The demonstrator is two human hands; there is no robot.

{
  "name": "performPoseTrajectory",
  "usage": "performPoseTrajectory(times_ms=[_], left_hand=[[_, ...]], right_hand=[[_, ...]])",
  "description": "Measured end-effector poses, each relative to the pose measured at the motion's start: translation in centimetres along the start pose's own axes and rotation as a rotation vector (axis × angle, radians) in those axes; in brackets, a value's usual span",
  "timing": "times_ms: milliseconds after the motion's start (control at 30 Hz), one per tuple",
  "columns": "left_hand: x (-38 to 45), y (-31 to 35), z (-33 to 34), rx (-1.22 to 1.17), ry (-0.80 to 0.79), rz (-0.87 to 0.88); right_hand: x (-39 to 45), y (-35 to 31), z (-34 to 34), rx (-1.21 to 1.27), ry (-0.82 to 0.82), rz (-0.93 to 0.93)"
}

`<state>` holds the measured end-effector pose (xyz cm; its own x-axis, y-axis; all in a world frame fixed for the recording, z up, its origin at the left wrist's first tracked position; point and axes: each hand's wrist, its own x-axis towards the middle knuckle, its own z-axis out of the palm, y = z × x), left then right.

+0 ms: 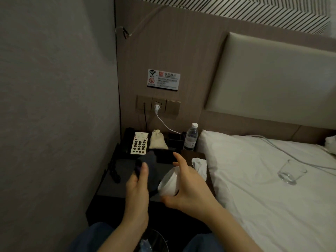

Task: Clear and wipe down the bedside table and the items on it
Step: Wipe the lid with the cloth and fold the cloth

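Cup on its side, mouth toward cloth.

Pretty cramped corner tbh. The bedside table is boxed in by the wall on the left and the bed's pillow on the right. Back edge is crowded: phone, little cloth pouch, water bottle, with a white cord dangling from the socket above. A crumpled tissue sits by the pillow. Only bare patch is front-left, past the coiled handset cord.
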<state>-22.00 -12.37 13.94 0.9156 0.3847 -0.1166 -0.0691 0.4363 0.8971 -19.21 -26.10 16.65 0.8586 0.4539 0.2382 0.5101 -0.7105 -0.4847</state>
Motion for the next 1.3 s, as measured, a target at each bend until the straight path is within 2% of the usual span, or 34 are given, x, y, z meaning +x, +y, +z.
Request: performPoseTrajectory(times_ms=[67, 133, 300, 500, 600, 700, 1033, 1300], left_hand=[[0.8, 0.3, 0.7, 0.085, -0.191, -0.079], [2.1, 0.5, 1.2, 0.098, -0.243, -0.155], [6.6, 1.2, 0.8, -0.111, -0.122, -0.326], [11.8, -1.3, -1.0, -0.236, 0.160, -0.549], [15.0, -1.1, -2.0, -0.351, 0.214, -0.565], [18.8, -0.5, -2.0, -0.419, 0.216, -0.520], [26.5, -2.1, -1.5, -0.368, 0.224, -0.552], [28.6, -3.8, -3.3, -0.330, 0.192, -0.591]], right_hand=[[1.5, 0.0, 0.1, -0.055, 0.009, -0.038], [3.3, 0.1, 0.0, -0.040, 0.060, -0.048], [7.4, 1.2, 1.2, 0.083, 0.171, -0.010], [11.4, 6.3, 6.4, 0.193, -0.028, 0.235], [14.4, 10.1, 8.1, 0.072, -0.123, 0.309], [18.5, 12.9, 9.1, -0.009, -0.134, 0.357], [27.0, 17.9, 16.6, -0.314, -0.274, 0.220], [28.8, 19.7, 20.1, -0.215, -0.137, 0.271]])
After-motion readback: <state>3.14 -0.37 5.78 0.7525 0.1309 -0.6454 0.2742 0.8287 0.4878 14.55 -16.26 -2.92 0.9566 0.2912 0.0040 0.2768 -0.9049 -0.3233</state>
